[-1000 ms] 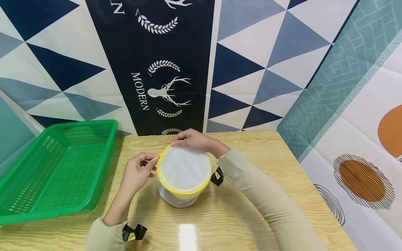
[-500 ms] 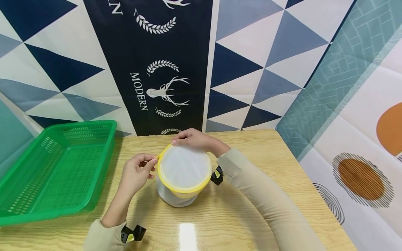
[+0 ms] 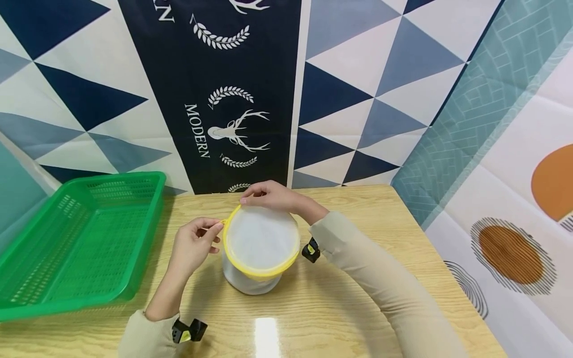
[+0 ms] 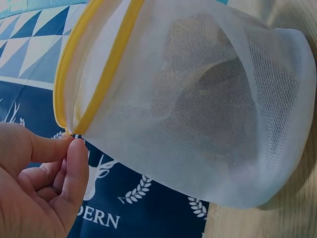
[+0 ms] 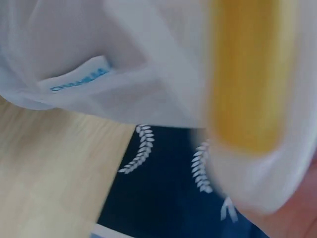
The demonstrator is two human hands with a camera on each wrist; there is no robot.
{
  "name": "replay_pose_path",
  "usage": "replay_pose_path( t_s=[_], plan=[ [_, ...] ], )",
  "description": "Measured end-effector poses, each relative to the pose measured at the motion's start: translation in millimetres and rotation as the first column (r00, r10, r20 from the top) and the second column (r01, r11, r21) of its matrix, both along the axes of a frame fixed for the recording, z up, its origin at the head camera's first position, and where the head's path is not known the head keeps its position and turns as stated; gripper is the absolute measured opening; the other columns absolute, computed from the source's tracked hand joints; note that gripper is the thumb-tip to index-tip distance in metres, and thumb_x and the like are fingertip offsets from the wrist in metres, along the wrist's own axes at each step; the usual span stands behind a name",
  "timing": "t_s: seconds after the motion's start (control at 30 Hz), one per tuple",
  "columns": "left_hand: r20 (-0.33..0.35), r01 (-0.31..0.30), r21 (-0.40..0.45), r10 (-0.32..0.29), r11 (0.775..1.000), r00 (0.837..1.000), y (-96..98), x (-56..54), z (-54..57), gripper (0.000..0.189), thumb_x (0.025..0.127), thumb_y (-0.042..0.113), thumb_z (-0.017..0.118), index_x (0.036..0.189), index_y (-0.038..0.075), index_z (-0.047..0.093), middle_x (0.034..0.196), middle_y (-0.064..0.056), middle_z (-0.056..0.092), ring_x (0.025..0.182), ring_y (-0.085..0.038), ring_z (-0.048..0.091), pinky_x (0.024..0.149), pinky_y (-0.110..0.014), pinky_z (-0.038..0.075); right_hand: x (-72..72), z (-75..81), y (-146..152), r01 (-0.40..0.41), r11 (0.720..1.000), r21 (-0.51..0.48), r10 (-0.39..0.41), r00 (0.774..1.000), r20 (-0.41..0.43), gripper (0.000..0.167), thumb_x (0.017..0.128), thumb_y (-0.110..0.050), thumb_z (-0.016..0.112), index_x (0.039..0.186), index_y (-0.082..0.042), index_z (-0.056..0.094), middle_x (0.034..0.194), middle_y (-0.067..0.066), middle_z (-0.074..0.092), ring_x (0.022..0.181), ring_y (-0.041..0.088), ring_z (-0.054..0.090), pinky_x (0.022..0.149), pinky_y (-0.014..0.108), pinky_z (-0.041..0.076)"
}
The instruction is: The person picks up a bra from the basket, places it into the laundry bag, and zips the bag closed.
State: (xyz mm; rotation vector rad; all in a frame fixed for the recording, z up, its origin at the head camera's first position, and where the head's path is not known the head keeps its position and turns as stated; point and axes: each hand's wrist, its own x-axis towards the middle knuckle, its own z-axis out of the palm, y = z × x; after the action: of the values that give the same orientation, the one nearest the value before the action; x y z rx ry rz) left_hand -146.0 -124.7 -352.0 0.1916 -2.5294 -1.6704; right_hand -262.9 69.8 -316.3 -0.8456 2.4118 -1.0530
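1. Bag (image 4: pixel 198 109), drum-shaped white mesh, on light wood-grain bench (image 3: pixel 340 298).
2. Left hand (image 3: pixel 197 243) pinches yellow zip pull (image 4: pixel 69 133); right hand (image 3: pixel 270 195) grips far rim.
3. Round white lid (image 3: pixel 263 238) over top; yellow bands (image 4: pixel 110 69) gape, zipping looks mostly left.

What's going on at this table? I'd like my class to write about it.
A person's left hand pinches the yellow trim of a white mesh bag, while the right hand holds the far edge of its top. The bag rests on a wooden table. Whether it is fully closed is hard to tell. A green basket sits to the left, untouched.
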Motion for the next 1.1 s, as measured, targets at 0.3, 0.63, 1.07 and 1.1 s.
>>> replay_pose_path(
  t_s=[0.3,0.63,1.07,1.1],
  plan=[
    [-0.005,-0.006,0.001,0.006,1.0,1.0,2.8,-2.8,3.0,0.024,0.092,0.02,0.061,0.105,0.001,0.066,0.099,-0.018,0.064,0.069,-0.013,0.06,0.055,-0.023,0.055,11.8,17.9,-19,-0.18,0.969,0.169,0.206,0.967,-0.151,0.024,0.088,-0.033,0.065,0.109,-0.021,0.069,0.114,-0.004,0.061,0.11,0.014,0.05,0.09,0.025,0.045],
    [-0.02,0.017,-0.021,-0.018,1.0,1.0,2.4,-1.5,6.6,0.022,0.091,0.019,0.062,0.105,0.003,0.067,0.096,-0.017,0.064,0.07,-0.014,0.059,0.055,-0.023,0.055,14.0,22.0,-22,-0.282,0.927,0.248,0.346,0.897,-0.274,0.019,0.088,-0.019,0.066,0.105,-0.015,0.071,0.109,-0.002,0.067,0.1,0.015,0.052,0.085,0.021,0.043],
    [-0.034,0.048,-0.037,-0.05,0.998,0.998,1.5,-2.3,8.9,0.02,0.091,0.017,0.062,0.104,0.003,0.068,0.097,-0.014,0.065,0.07,-0.013,0.059,0.055,-0.024,0.055,16.1,23.2,-23,-0.334,0.899,0.284,0.391,0.904,-0.175,0.026,0.093,-0.02,0.059,0.117,-0.013,0.067,0.118,0.001,0.064,0.11,0.013,0.053,0.094,0.025,0.044],
    [-0.036,0.049,-0.041,-0.051,0.998,0.998,1.9,-2.1,9.5,0.02,0.09,0.017,0.062,0.103,0.003,0.068,0.097,-0.014,0.065,0.071,-0.014,0.059,0.055,-0.023,0.055,16.2,23.4,-23,-0.337,0.898,0.284,0.396,0.9,-0.184,0.026,0.093,-0.02,0.059,0.116,-0.013,0.067,0.117,0.001,0.065,0.109,0.013,0.054,0.093,0.024,0.044]
  ],
)
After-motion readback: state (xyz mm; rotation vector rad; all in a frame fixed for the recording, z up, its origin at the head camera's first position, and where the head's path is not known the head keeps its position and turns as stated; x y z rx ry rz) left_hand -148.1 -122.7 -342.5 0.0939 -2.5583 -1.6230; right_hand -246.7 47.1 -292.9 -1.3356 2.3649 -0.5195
